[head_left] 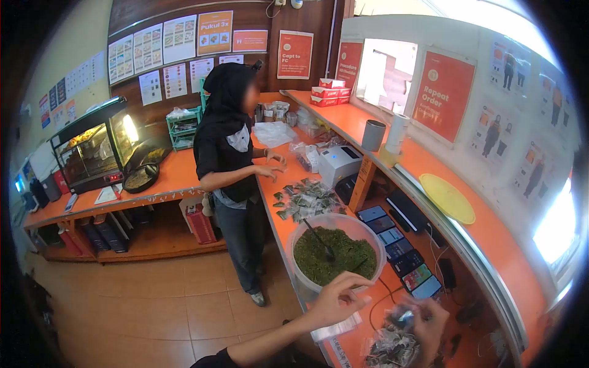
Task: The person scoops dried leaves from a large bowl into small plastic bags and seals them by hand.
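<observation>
A large clear plastic tub (300, 283) of chopped green herb-like filling (325, 245) stands on the orange counter, with a black spoon (329, 253) stuck in it. Just below its near rim, my left hand (337, 302) has its thumb and fingers apart, with nothing visible between them. At the lower right, my right hand (433, 325) is slightly blurred, its fingers pinched at a small clear plastic packet (402, 316). Beneath that hand lies a pile of similar small packets (392, 348). Beyond the tub, several filled green packets (308, 199) are heaped.
Across the counter stands a person in black (230, 141), both hands over the heaped packets. Several phones (399, 248) lie in a row right of the tub. A white label printer (340, 164) sits behind. A raised shelf (485, 236) holds a yellow lid (446, 197).
</observation>
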Action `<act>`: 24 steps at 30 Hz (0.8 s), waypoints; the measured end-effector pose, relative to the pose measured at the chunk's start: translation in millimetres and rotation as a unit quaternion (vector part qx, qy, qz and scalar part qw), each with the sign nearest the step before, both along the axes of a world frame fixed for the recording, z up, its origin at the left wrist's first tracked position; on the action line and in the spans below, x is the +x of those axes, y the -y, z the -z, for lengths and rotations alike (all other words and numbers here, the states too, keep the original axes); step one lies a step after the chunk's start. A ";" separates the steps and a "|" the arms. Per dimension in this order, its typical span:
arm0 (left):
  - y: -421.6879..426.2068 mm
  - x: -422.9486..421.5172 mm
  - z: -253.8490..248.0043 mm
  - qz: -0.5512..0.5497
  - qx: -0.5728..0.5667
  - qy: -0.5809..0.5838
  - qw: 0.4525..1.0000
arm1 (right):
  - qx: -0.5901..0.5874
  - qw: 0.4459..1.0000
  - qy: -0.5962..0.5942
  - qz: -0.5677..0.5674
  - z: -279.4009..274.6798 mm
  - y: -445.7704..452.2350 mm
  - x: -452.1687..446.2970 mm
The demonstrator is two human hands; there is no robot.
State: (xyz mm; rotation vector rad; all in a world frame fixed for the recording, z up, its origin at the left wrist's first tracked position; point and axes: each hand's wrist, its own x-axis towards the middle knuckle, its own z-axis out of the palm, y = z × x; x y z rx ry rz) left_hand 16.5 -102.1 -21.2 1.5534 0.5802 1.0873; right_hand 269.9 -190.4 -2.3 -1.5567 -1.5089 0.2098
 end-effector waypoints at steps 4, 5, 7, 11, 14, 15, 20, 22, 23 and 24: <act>-4.4 -13.7 14.7 -0.019 0.065 -0.024 0.997 | 0.068 0.943 0.301 0.128 -2.9 5.8 7.9; -2.9 -13.9 19.0 -0.001 0.080 -0.049 0.996 | 0.067 0.943 0.302 0.126 11.6 1.3 8.8; 4.2 -5.9 30.9 0.020 0.067 -0.058 0.996 | -0.036 0.985 0.168 -0.004 72.5 -18.2 11.1; 11.6 -5.0 39.6 0.059 0.069 -0.072 0.993 | -0.213 0.958 0.191 -0.023 181.1 -38.5 -13.2; 8.8 -17.4 59.6 0.025 0.057 -0.101 0.993 | -0.210 0.972 0.109 0.007 207.2 -35.8 -33.8; 9.4 -21.9 65.4 0.000 0.052 -0.122 0.991 | -0.212 0.971 0.109 0.004 211.6 -36.6 -34.4; 13.5 -30.7 92.4 -0.005 0.010 -0.135 0.991 | -0.223 0.973 -0.059 0.007 256.4 -41.3 -19.0; 15.4 -28.8 95.3 0.007 0.005 -0.143 0.990 | -0.210 0.973 -0.095 -0.011 254.9 -40.2 -14.7; 17.2 -27.3 96.6 0.005 0.005 -0.142 0.990 | -0.197 0.971 -0.131 -0.031 254.0 -40.1 -12.9; 19.9 -26.6 98.0 0.003 0.004 -0.141 0.990 | -0.200 0.971 -0.130 -0.031 252.2 -40.6 -12.3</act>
